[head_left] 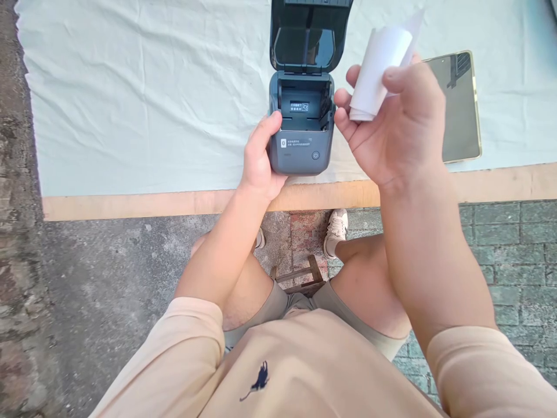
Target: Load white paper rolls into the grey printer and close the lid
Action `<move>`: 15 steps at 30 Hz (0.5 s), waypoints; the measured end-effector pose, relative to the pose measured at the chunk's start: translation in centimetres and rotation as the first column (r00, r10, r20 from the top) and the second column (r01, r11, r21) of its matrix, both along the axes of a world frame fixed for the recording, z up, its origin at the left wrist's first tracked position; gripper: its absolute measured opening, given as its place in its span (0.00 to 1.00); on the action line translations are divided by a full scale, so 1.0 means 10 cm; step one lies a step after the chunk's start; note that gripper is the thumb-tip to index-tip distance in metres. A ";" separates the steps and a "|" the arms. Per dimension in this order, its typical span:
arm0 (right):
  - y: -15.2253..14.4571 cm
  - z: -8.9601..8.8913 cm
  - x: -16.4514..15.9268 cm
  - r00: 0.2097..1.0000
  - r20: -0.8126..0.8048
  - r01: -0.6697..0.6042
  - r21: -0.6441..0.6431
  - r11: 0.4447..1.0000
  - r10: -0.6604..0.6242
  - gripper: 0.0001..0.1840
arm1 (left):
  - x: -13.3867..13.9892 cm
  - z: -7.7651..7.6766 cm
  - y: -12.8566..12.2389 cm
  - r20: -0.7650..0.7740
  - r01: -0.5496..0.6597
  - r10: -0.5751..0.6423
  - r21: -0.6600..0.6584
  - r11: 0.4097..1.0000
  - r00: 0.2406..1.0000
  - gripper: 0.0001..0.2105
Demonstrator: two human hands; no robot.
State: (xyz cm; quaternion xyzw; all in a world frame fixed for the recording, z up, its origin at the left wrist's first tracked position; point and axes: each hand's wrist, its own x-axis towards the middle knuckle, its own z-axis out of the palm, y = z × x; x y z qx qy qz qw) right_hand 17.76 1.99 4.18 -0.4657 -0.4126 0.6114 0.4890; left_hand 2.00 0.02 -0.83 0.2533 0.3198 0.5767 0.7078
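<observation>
A small dark grey label printer (300,145) stands near the table's front edge with its lid (307,35) swung up and its paper bay bare. My left hand (260,159) grips the printer's left side. My right hand (391,125) hovers just right of the printer, holding a white paper roll (378,72) between thumb and fingers, with a loose paper end sticking up past the roll.
A white cloth (130,93) covers the table, whose wooden front edge (130,204) shows below it. A phone (459,107) with a gold rim lies screen up to the right. Below the table are my knees, shoes and paved ground.
</observation>
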 end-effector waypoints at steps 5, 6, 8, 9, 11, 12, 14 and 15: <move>-0.08 0.03 -0.01 0.988 0.152 -0.024 0.087 0.996 0.010 0.25 | 0.01 -0.01 0.01 -0.016 -0.005 0.005 0.023 1.000 1.000 0.11; -0.09 0.02 -0.01 0.984 0.175 -0.036 0.104 0.994 0.017 0.24 | 0.01 -0.01 0.00 -0.015 -0.008 0.008 0.021 1.000 1.000 0.11; -0.10 0.01 0.01 0.981 0.194 -0.053 0.130 0.990 0.027 0.27 | 0.00 -0.02 0.00 -0.005 -0.008 0.008 0.014 1.000 1.000 0.11; -0.09 0.01 0.02 0.982 0.188 -0.043 0.131 0.990 0.018 0.29 | 0.00 -0.03 0.00 0.005 -0.007 0.007 0.011 1.000 1.000 0.11; -0.06 -0.01 0.04 0.988 0.151 0.021 0.106 0.994 -0.037 0.30 | 0.00 -0.04 0.00 0.025 -0.002 0.002 0.009 1.000 1.000 0.11; -0.04 -0.01 0.05 0.989 0.130 0.061 0.077 0.995 -0.071 0.29 | 0.00 -0.04 0.00 0.032 0.000 0.000 0.009 1.000 0.999 0.11; -0.01 0.02 0.06 0.994 0.069 0.088 0.011 0.996 -0.088 0.24 | 0.00 -0.04 0.00 0.037 0.000 0.000 0.013 1.000 0.999 0.11; 0.00 0.05 0.06 0.997 0.033 0.065 -0.017 0.998 -0.064 0.22 | 0.01 -0.03 0.00 0.031 0.001 -0.001 0.014 1.000 1.000 0.11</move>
